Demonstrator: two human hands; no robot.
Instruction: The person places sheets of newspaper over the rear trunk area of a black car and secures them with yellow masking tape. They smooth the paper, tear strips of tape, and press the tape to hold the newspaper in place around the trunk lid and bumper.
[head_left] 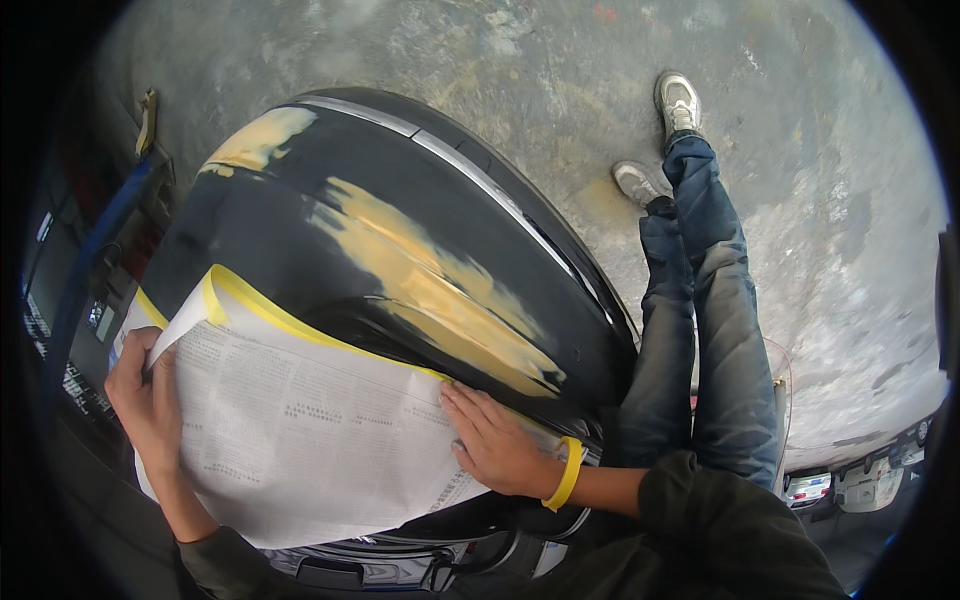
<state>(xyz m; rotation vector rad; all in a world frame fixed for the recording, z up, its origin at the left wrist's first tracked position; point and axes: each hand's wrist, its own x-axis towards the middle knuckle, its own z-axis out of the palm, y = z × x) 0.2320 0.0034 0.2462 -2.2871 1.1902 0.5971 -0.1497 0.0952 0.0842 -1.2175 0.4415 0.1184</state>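
A sheet of newspaper (290, 430) with yellow masking tape (270, 310) along its upper edge lies over part of a dark car bumper (270, 230). My left hand (150, 400) pinches the paper's left side, where a taped corner is lifted and folded. My right hand (495, 445) lies flat, fingers stretched out, on the right end of the paper by the taped edge. A yellow band (567, 474) circles my right wrist. Beige filler patches (430, 285) show on the bare panel beyond the paper, and another filler patch (262, 138) is at its far left.
A chrome strip (490, 190) runs along the bumper. Legs in blue jeans (725, 330) and pale shoes (680, 100) stand at right on a worn concrete floor (500, 50). A blue post (105, 230) rises at left. Parked vehicles (865, 485) appear at far right.
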